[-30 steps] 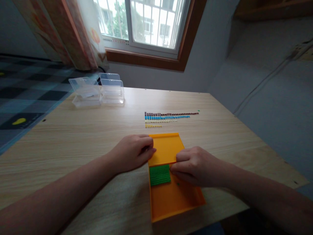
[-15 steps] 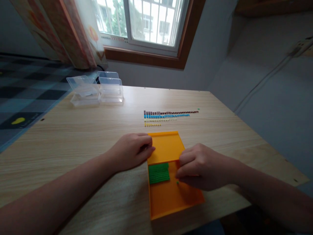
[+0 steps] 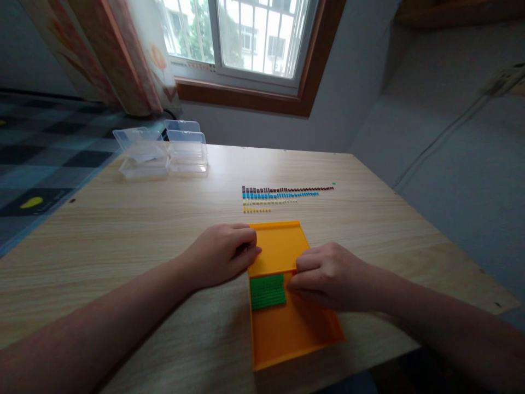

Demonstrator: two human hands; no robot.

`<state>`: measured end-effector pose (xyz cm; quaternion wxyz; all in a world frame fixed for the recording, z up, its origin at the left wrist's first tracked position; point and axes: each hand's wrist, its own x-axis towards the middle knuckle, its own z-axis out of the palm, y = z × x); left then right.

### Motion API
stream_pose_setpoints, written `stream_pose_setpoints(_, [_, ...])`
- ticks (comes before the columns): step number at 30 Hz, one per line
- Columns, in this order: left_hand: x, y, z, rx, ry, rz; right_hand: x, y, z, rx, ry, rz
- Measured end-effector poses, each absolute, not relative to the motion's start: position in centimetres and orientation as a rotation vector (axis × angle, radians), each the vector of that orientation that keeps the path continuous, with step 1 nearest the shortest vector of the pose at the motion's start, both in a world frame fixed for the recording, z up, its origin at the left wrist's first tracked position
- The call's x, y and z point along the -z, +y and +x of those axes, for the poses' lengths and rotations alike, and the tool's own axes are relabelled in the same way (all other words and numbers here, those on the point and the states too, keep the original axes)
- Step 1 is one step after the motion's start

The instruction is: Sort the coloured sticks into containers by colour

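Note:
An orange two-level tray (image 3: pixel 299 350) lies on the table in front of me. In its lower section a green sheet of tightly packed small bricks (image 3: pixel 267 291) rests against the left wall. My left hand (image 3: pixel 225 249) is closed on the left edge of the tray's raised flat panel (image 3: pixel 276 249), thumb and fingers at the rim. My right hand (image 3: pixel 328 276) is over the tray's right side, fingers pinched, fingertips close to the right edge of the green sheet. What lies between those fingertips is hidden.
Rows of tiny dark red, blue (image 3: pixel 270 195), pale and yellow (image 3: pixel 256 210) pieces lie beyond the tray, with a small green piece (image 3: pixel 333 183) past their right end. Clear plastic boxes (image 3: pixel 186 156) with raised lids stand at the table's back left. A window (image 3: pixel 254 41) is behind.
My right hand has moved a little left, up to the green sheet's right edge. The tiny green piece that lay below its fingertips no longer shows. My left hand stays on the tray.

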<state>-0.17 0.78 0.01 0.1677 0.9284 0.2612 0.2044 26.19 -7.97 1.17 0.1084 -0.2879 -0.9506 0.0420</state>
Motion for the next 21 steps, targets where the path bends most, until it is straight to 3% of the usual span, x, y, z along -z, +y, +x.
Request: stream_pose_setpoints(21, [0.0, 0.7, -0.2, -0.579, 0.743, 2.639, -1.4, -7.8, 26.3, -0.142, -2.826, -0.834])
